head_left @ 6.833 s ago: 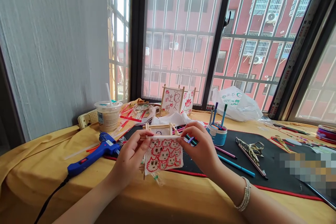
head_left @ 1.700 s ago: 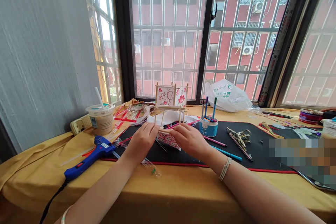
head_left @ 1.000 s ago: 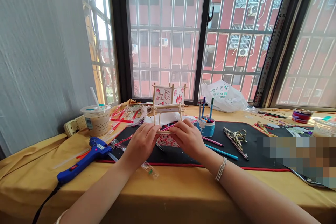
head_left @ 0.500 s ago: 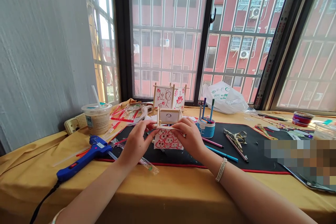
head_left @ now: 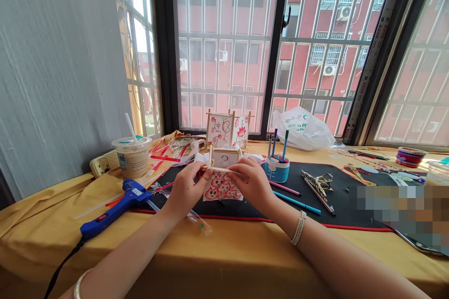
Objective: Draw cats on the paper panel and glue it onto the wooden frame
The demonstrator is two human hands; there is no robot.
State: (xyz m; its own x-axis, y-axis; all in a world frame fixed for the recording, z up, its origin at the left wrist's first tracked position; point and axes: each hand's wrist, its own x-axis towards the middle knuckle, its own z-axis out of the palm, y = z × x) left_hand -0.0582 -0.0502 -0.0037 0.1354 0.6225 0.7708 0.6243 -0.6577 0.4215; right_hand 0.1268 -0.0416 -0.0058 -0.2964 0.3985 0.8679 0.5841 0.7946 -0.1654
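Both hands pinch a small wooden stick frame with a sheet of paper hanging from its front bar, covered in red drawings. My left hand closes on the bar's left end, and my right hand on its right end. The upright rear part of the frame holds a white panel with a dark curved mark. Behind it stands a folding mini screen with red lotus drawings and writing on two panels. My fingers hide part of the bar.
A blue glue gun lies left, near a drink cup with a straw. Right of my hands stand a blue pen holder, loose markers and a gold hair clip on a black mat. A plastic bag sits by the window.
The hanging paper has swung slightly left and toward me, and the front bar sits a little higher in my fingers. Both hands keep their grip; the view has shifted slightly.
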